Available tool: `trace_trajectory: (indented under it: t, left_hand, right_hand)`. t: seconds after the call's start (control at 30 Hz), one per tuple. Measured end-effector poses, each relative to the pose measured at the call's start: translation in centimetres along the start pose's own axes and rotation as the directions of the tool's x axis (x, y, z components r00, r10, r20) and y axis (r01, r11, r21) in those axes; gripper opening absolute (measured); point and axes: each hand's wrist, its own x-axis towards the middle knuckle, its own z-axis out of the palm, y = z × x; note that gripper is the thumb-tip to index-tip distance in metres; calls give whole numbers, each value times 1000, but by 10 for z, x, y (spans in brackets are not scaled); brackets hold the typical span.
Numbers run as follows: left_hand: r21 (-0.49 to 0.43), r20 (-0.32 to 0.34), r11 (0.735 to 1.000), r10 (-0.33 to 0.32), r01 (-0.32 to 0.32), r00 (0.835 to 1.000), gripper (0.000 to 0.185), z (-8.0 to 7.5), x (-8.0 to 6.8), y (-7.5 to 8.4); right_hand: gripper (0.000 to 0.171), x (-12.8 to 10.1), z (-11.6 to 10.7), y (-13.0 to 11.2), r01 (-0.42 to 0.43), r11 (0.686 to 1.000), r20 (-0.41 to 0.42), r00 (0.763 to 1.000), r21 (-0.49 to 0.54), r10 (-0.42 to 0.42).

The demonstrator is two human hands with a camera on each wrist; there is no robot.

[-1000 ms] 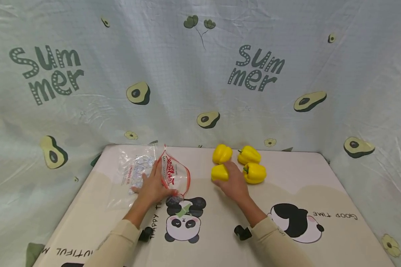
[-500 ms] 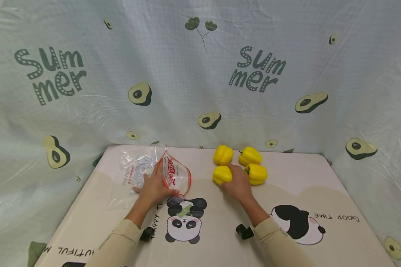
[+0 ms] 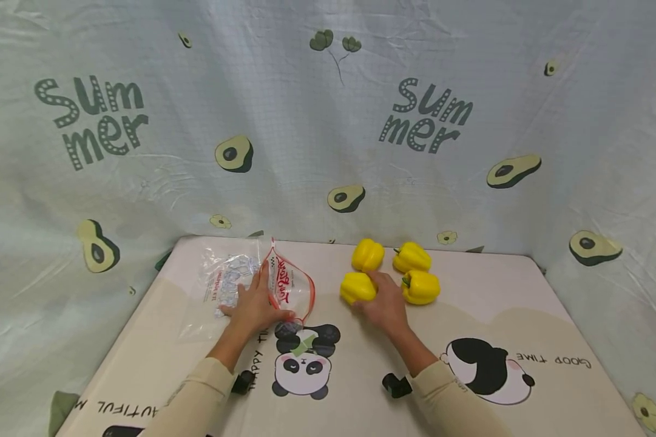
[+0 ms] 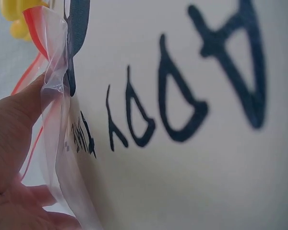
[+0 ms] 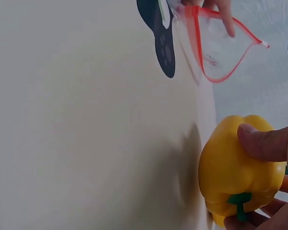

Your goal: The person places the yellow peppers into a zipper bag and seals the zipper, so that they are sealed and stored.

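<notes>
On the table lies a clear zip bag [image 3: 284, 285] with a red rim, its mouth held open toward the right. My left hand [image 3: 253, 303] pinches the bag's rim [image 4: 55, 81] between thumb and fingers. My right hand [image 3: 382, 303] grips a yellow bell pepper [image 3: 357, 287] with a green stem [image 5: 240, 200], thumb over its side [image 5: 264, 143]. That pepper sits a little to the right of the bag's mouth. Three more yellow peppers [image 3: 409, 257] cluster just behind and right of my right hand.
A second clear bag [image 3: 224, 282] lies flat left of my left hand. The table [image 3: 524, 303] wears a cream cloth with panda prints [image 3: 303, 358]. An avocado-print curtain [image 3: 328, 121] closes the back and sides. Small black wrist straps [image 3: 395, 385] show near both sleeves.
My right hand has carried the gripped pepper slightly left, away from the other peppers and toward the bag's mouth. The left hand and bag stay where they were.
</notes>
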Motion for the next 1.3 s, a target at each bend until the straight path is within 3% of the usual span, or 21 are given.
trace_trajectory:
  t: [0.4, 0.73, 1.3]
  left_hand:
    - [40, 8, 999, -28, 28, 1000, 139, 0, -1, 3]
    - [49, 2, 998, -26, 25, 1000, 140, 1, 0, 2]
    - [67, -10, 998, -19, 20, 1000, 133, -1, -3, 2]
  right_hand:
    - [78, -10, 14, -16, 0, 995, 8, 1000, 95, -1]
    - [76, -17, 33, -39, -1, 995, -7, 1000, 102, 2]
    - [73, -21, 60, -69, 78, 993, -30, 997, 88, -76]
